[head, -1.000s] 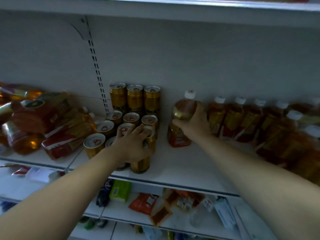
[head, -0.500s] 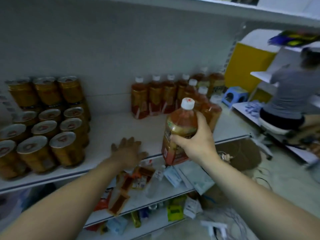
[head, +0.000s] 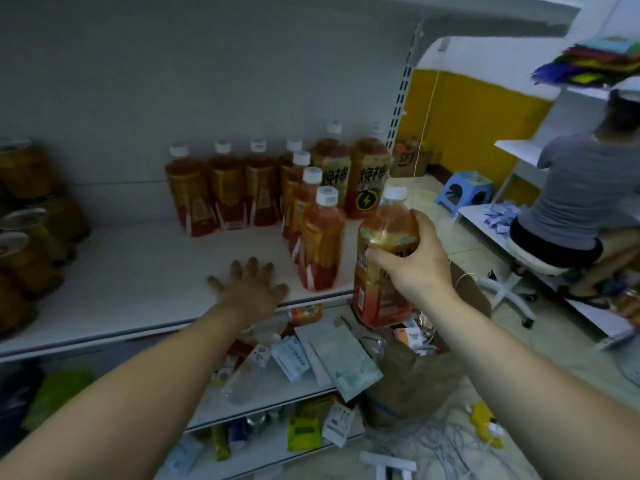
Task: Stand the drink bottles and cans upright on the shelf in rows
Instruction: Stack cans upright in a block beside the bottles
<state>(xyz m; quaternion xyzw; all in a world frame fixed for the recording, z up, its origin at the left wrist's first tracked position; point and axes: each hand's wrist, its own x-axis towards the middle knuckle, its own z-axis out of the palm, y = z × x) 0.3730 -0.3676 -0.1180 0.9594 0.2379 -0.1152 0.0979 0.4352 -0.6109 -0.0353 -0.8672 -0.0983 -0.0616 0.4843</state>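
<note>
The right hand (head: 412, 268) had its fingers and thumb wrapped round a bottle (head: 375, 306) of orange drink with a white cap. The bottle was upright in the air, just past the front right corner of the shelf (head: 138, 271) and not standing on it. The left hand (head: 251, 289) lay flat on the shelf near the front edge, with fingers spread and holding nothing. Near it, a line of bottles (head: 320, 244) ran from front to back. A row of bottles (head: 225, 192) stood along the back wall, and two bigger bottles (head: 367, 181) with dark labels stood at the right end. At the far left were some blurry gold things, probably cans (head: 24, 237). A person (head: 581, 199) sat off to the right, near a blue stool (head: 465, 188).
</note>
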